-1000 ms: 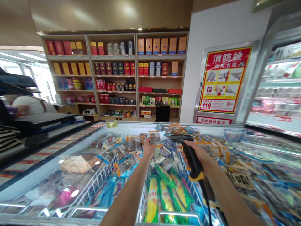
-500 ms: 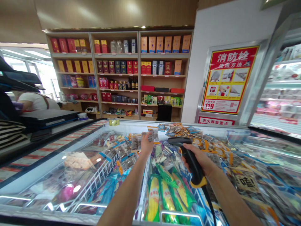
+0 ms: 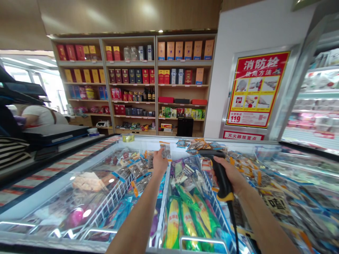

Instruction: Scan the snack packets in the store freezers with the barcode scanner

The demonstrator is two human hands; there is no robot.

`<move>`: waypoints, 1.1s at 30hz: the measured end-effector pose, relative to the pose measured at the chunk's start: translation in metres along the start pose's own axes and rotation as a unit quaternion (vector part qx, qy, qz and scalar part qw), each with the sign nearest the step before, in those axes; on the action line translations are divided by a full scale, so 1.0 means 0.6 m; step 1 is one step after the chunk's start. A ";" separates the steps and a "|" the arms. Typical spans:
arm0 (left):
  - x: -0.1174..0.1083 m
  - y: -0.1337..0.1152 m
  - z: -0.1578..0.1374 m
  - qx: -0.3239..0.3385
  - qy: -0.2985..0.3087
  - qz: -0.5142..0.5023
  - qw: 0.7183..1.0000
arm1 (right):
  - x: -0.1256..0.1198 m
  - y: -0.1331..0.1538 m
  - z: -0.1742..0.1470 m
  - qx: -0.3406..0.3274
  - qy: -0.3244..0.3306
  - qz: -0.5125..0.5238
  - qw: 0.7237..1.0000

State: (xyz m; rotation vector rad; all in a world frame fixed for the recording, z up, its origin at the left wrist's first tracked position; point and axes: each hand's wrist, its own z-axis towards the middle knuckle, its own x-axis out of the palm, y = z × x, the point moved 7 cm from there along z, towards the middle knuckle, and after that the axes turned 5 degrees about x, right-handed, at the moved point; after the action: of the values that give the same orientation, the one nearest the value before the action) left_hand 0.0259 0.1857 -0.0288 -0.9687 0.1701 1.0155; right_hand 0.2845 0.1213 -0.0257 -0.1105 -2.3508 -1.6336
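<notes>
My left hand [image 3: 159,161] is closed on a small snack packet [image 3: 166,149] with orange edges, held above the far part of the chest freezer. My right hand [image 3: 228,175] grips a black and yellow barcode scanner [image 3: 221,178] by its handle, its head pointing left towards the packet. A cable hangs from the scanner's lower end. Below and between my hands, packs of corn [image 3: 173,225] in green wrapping lie in a white wire basket [image 3: 163,206]. More snack packets [image 3: 137,168] lie left of my left hand.
Many packets [image 3: 275,204] are heaped on the right. The freezer's rim [image 3: 53,165] runs along the left, beside a counter with a black device [image 3: 58,130]. Wooden shelves [image 3: 129,63] with boxes stand behind. A person [image 3: 43,114] is at far left.
My left hand has moved slightly left with the packet. My right hand has shifted right with the scanner, widening the gap between them.
</notes>
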 end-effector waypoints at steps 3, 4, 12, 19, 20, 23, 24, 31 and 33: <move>-0.025 0.001 -0.003 -0.008 0.011 0.085 0.996 | -0.015 0.013 -0.001 -0.024 -0.016 0.018 0.999; -0.033 0.002 -0.004 -0.004 0.013 0.113 0.993 | -0.019 0.016 -0.002 -0.030 -0.018 0.024 0.999; -0.094 0.024 0.004 -0.010 -0.007 0.273 0.962 | -0.050 0.034 -0.009 -0.055 -0.032 0.044 0.997; -0.034 -0.057 0.000 0.079 0.007 0.245 0.966 | -0.071 0.054 -0.005 -0.064 -0.076 0.016 0.995; -0.011 -0.073 -0.001 0.094 0.026 0.233 0.968 | -0.076 0.057 -0.003 -0.066 -0.079 0.015 0.995; 0.068 -0.119 -0.003 0.145 0.084 0.200 0.965 | -0.090 0.059 0.004 -0.077 -0.074 0.038 0.994; 0.095 -0.131 -0.004 0.158 0.102 0.192 0.963 | -0.093 0.058 0.006 -0.078 -0.072 0.049 0.993; 0.241 -0.151 0.002 0.178 0.196 0.149 0.953 | -0.091 0.040 0.007 -0.057 -0.076 0.067 0.993; 0.255 -0.149 0.006 0.176 0.203 0.124 0.955 | -0.089 0.039 0.006 -0.055 -0.075 0.068 0.993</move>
State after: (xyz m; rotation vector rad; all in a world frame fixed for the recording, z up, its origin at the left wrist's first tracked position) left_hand 0.1793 0.2711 -0.0545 -0.8283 0.8051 0.9593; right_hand 0.3401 0.1383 -0.0199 -0.4191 -2.3019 -1.7411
